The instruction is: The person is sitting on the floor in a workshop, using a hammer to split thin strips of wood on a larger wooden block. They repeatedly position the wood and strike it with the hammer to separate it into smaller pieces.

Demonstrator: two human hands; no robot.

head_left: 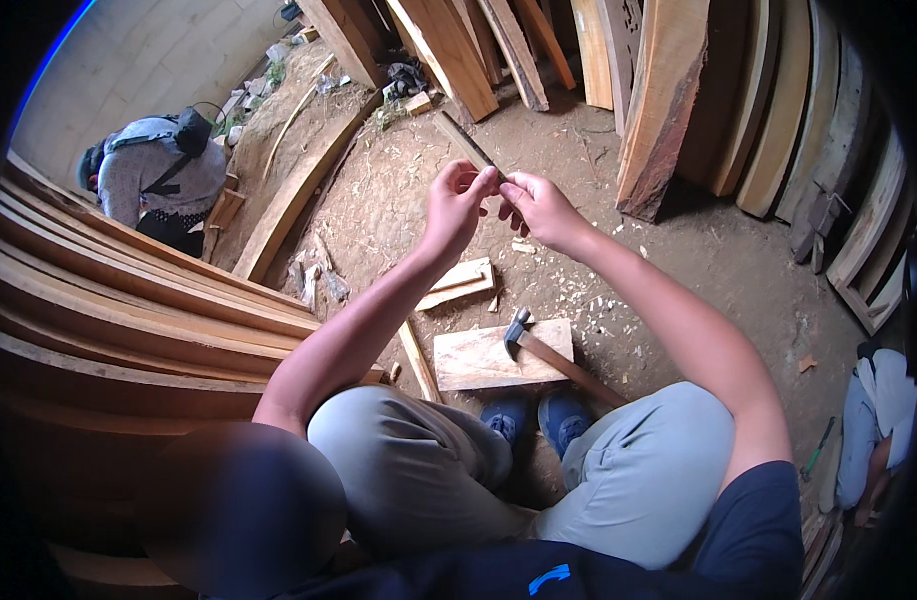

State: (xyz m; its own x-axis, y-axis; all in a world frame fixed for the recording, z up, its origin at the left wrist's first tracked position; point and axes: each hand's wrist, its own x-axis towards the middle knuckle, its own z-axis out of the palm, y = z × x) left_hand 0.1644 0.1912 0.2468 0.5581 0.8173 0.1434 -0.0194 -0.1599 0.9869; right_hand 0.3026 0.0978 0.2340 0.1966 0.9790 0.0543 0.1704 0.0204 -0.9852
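Out in front of me, both hands are up over the dirt floor and meet at the near end of a narrow dark bar (463,138). It slants up and to the left, and its exact kind is unclear. My left hand (457,207) pinches it between thumb and fingers. My right hand (545,212) closes on its lower end from the right; the fingers partly hide that end. Below, between my hands and my shoes, a hammer (549,352) rests with its metal head on a thick wooden block (466,363), its handle pointing toward my right knee.
Small pale wood pieces (461,281) and scattered chips lie on the dirt floor (379,200). Long planks (129,285) are stacked at my left; upright boards (664,100) lean at the back and right. One person (164,165) bends at far left, another (879,425) at far right.
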